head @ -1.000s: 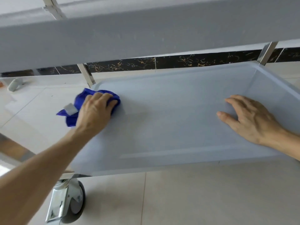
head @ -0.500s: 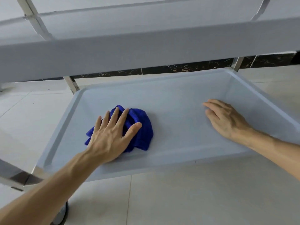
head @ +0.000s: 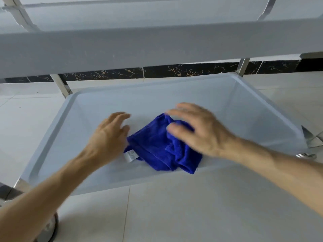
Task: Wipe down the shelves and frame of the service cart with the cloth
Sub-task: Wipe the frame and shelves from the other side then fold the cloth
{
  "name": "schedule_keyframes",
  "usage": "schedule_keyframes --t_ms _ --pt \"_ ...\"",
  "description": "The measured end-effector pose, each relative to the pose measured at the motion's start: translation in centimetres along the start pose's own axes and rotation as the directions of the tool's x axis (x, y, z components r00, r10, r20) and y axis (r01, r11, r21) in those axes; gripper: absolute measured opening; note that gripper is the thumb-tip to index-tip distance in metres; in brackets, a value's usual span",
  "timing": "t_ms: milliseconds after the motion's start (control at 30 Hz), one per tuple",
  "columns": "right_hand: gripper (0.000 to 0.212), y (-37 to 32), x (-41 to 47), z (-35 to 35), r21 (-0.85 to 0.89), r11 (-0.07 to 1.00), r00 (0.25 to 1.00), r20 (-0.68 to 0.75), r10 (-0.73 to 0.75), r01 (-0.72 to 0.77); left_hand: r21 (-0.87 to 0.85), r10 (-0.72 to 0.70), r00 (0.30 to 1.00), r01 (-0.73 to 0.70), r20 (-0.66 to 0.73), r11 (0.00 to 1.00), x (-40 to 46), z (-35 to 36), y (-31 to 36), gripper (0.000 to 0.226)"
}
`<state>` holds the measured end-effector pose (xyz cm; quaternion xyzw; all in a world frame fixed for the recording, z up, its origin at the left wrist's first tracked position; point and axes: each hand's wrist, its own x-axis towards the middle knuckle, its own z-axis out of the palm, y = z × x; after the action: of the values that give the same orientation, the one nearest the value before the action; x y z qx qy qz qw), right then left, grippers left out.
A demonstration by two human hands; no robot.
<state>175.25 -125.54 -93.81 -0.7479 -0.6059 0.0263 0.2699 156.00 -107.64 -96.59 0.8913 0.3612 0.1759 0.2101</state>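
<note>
A crumpled blue cloth (head: 157, 147) with a white label lies in the middle of the cart's grey bottom shelf (head: 83, 123). My left hand (head: 108, 135) is beside the cloth's left edge, fingers spread, off the cloth. My right hand (head: 199, 130) lies over the cloth's right part with its fingers stretched out. Both hands are blurred by motion. The grey shelf above (head: 157, 49) spans the top of the view.
Metal frame posts stand at the back left (head: 61, 86) and back right (head: 242, 67) of the shelf. A caster wheel (head: 47, 229) shows at the lower left. Pale floor tiles (head: 174, 215) lie in front; a dark marbled skirting (head: 174, 70) runs behind.
My left hand has come off the cloth and moved left of it. My right hand has moved left from the bare shelf onto the cloth. The cloth has shifted toward the shelf's middle.
</note>
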Motion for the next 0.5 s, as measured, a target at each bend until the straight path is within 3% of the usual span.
schedule_keyframes --t_ms 67,133,300,500 --pt "0.059 -2.6 -0.4 2.3 -0.126 0.982 0.978 0.170 -0.117 0.140 0.103 -0.014 0.999 0.010 0.042 0.995 -0.3 -0.4 -2.0 0.039" --pt "0.059 -3.2 -0.1 4.2 -0.218 0.964 0.955 0.283 -0.089 0.154 0.141 -0.007 0.998 -0.003 0.069 0.990 -0.7 -0.3 -2.6 0.040" --pt "0.054 0.5 3.1 3.9 -0.298 0.953 0.968 0.250 0.017 0.060 0.160 0.037 0.999 -0.043 0.037 0.986 -1.0 -0.3 -2.6 0.039" --pt "0.064 9.2 3.9 -0.7 -0.407 0.863 0.922 0.110 0.372 -0.300 0.194 0.021 0.999 -0.027 0.031 0.981 -0.9 -0.1 -2.5 0.041"
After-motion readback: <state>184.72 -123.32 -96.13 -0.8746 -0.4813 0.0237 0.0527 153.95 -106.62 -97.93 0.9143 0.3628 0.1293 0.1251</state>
